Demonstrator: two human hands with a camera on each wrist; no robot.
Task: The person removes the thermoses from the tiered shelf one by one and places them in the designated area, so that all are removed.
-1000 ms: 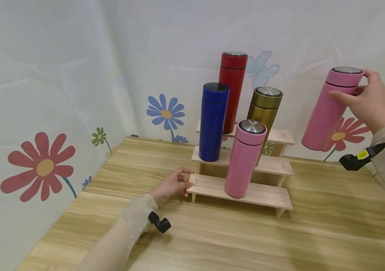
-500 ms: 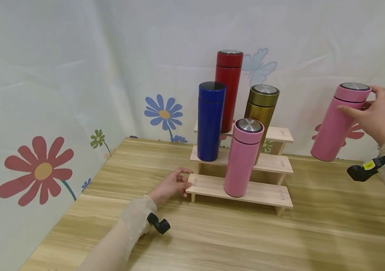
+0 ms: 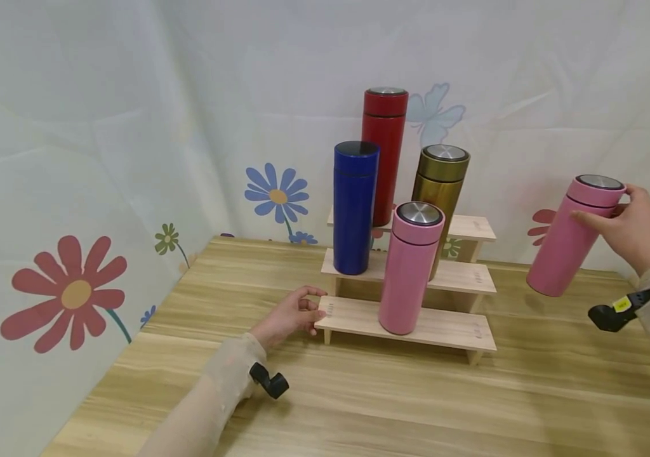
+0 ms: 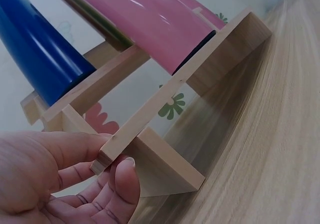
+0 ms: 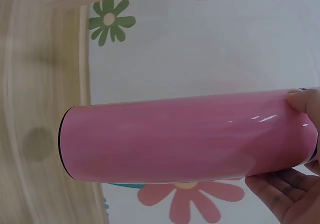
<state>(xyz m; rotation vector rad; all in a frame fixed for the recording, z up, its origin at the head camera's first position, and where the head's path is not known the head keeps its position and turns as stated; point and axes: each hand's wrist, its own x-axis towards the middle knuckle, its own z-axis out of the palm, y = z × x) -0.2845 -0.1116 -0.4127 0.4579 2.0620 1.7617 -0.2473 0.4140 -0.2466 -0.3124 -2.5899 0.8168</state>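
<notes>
Head view, mid-right: right hand (image 3: 639,228) grips a pink bottle (image 3: 567,244), lowered nearer the table (image 3: 393,400); left hand (image 3: 287,317) pinches the stand (image 3: 353,311).

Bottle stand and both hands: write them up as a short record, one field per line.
Left hand: pinches the left end of the bottom shelf
Right hand: holds a pink bottle in the air, right of the stand
Bottom shelf: second pink bottle, upright
Middle shelf: blue bottle left, gold bottle right
Top shelf: red bottle
Table: wooden, under the stand
</notes>
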